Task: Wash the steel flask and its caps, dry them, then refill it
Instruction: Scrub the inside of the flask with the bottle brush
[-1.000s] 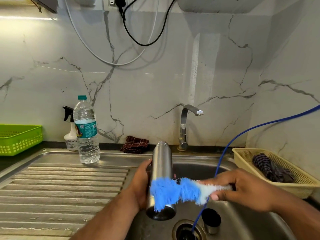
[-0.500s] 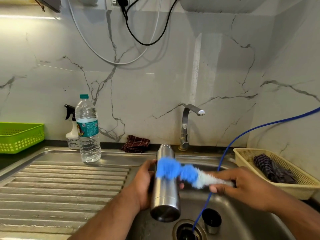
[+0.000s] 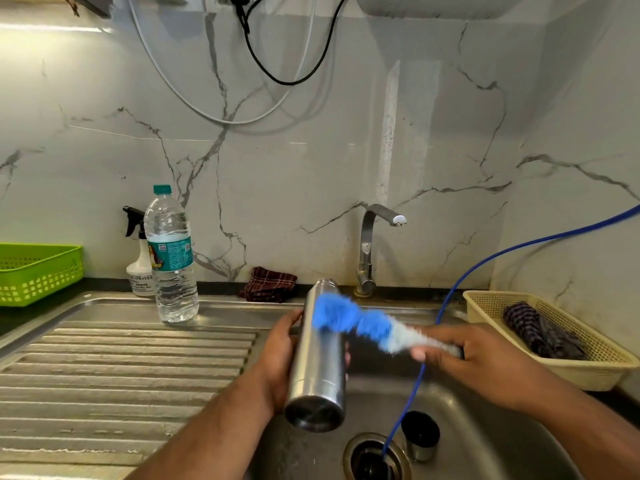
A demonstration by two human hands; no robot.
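My left hand [image 3: 277, 358] wraps the flask [image 3: 320, 358] at its middle, thumb on the near side, fingers curled behind. The flask is tilted over the sink [image 3: 491, 431], base toward me, neck away. My right hand [image 3: 485, 362] grips the brush [image 3: 349, 318] by its handle, the blue head lying across the flask near the neck. I judge the steel slick: a hard stroke could twist it loose and drop it onto the cap [image 3: 420, 434] beside the drain [image 3: 367, 459]. The hose [image 3: 412, 410] under my right wrist could snag the brush.
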